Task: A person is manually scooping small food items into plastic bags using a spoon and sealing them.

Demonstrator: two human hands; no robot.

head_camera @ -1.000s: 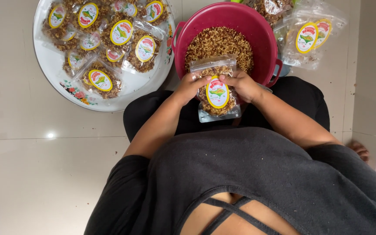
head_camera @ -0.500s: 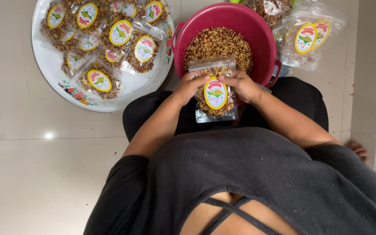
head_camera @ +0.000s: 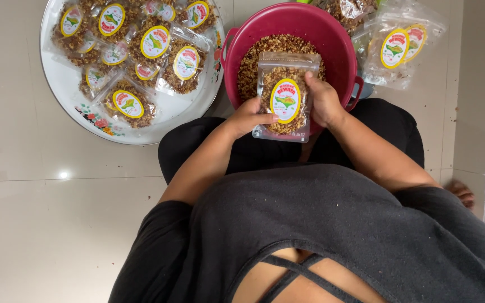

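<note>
Here both hands (head_camera: 287, 109) hold a filled pouch (head_camera: 283, 96)

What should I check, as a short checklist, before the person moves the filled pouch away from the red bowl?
1. Right hand grips the pouch by its side edge: ok.
2. Left hand supports the pouch's lower part: ok.
3. Pouch upright over the red bowl: ok.
4. Pouch top strip sealed: cannot tell.
5. Free space on the white tray beside the filled pouches: ok.
6. Bottom corner of the pouch free of the lap: cannot tell.
</note>
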